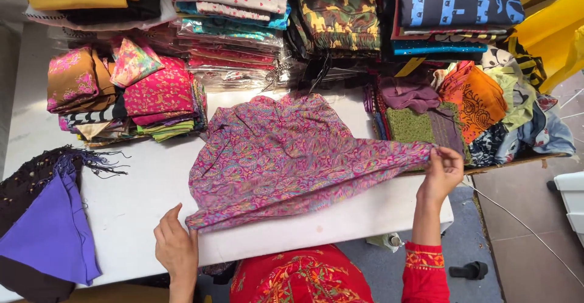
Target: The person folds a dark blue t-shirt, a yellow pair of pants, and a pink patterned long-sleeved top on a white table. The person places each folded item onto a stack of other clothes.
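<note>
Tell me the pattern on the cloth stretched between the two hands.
The cloth is pink-purple with a dense, multicoloured paisley-like print, shown in the head view.

We see a scarf (286, 157) patterned in pink, purple and teal paisley spread on our white bench (128, 199). To the left lies plain violet cloth (55, 230) over black fringed fabric (36, 175), and behind it folded pieces in magenta floral (161, 90) and brown with pink blooms (73, 78). Our sleeve (424, 272) is red with orange embroidery.
</note>
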